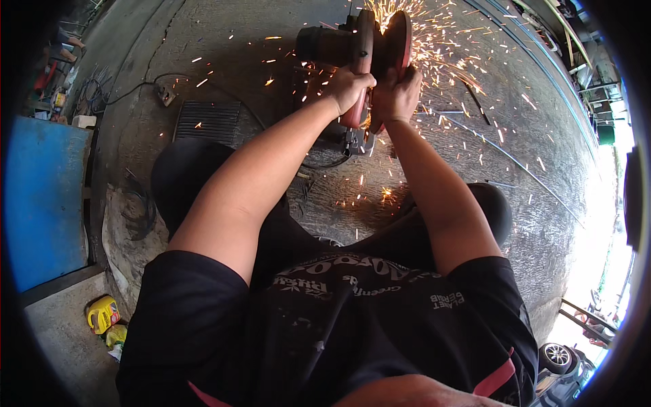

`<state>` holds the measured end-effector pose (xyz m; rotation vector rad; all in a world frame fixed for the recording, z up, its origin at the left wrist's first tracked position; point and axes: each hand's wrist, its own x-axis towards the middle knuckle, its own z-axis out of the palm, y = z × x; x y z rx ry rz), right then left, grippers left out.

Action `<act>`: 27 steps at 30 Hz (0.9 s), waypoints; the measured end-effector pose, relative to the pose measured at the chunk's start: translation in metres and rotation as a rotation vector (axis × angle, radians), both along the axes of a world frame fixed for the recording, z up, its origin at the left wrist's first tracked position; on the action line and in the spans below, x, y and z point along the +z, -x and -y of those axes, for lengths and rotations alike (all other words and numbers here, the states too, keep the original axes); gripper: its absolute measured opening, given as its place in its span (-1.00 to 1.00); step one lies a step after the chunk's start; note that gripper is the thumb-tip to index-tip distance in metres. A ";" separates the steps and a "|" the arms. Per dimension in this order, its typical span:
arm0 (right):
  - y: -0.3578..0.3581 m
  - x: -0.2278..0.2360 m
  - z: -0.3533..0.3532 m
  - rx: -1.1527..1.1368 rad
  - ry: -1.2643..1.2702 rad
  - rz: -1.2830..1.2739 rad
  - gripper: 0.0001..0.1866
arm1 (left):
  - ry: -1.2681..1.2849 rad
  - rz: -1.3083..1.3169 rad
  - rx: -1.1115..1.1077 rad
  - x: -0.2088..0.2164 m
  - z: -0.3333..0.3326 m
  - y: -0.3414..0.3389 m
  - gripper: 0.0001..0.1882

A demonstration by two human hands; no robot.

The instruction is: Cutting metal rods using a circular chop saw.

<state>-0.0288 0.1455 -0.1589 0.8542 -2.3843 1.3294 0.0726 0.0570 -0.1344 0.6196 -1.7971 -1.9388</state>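
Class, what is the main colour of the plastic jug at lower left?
The jug is mostly yellow, as the head view shows.

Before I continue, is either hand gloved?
No, bare skin shows on both the left hand and the right hand.

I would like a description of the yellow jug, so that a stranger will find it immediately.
Start at the big blue panel along the picture's left edge. Below it, on grey concrete, is the yellow jug. Its firm shape and handle set it apart from the crumpled yellow-green item beside it.
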 end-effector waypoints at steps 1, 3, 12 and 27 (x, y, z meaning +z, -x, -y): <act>0.001 0.001 -0.001 -0.001 0.001 -0.001 -0.63 | -0.076 0.017 -0.009 0.005 -0.003 -0.001 -0.76; 0.002 0.002 -0.001 0.000 0.019 -0.027 -0.61 | -0.151 0.034 -0.019 0.009 -0.004 0.000 -0.76; -0.001 0.000 -0.001 0.035 0.069 -0.068 -0.63 | -0.073 -0.006 -0.004 0.000 -0.001 -0.002 -0.75; -0.001 -0.009 -0.003 0.045 0.043 -0.076 -0.60 | 0.060 -0.073 0.001 -0.012 0.000 -0.003 -0.72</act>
